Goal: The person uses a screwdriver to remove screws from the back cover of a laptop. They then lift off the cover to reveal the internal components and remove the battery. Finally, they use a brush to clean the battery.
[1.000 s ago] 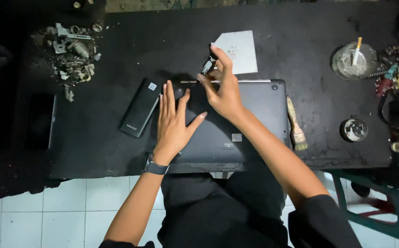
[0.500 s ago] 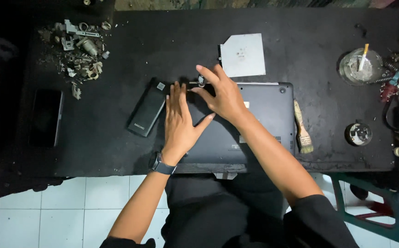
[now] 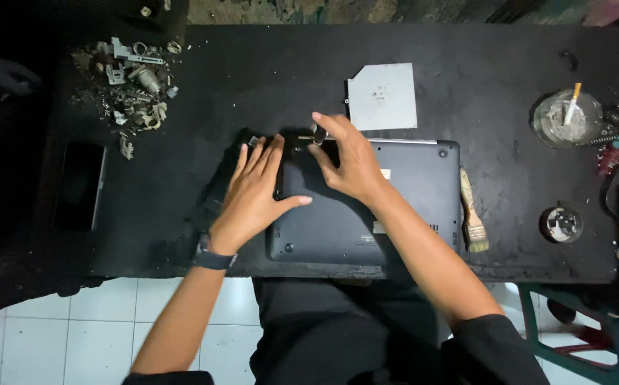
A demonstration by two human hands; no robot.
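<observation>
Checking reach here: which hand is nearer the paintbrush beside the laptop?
The right hand. It rests on the laptop's upper middle, left of the paintbrush. The left hand lies flat at the laptop's left edge, farther away.

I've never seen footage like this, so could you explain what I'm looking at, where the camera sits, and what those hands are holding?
The camera sits on a person's head and looks down at a black table. No machine is involved, only bare hands. The left hand lies flat on an upturned dark laptop. The right hand pinches a small metal part at the laptop's back edge. Around it lie a silver drive, a paintbrush, a phone, a heap of metal scraps and an ashtray.
</observation>
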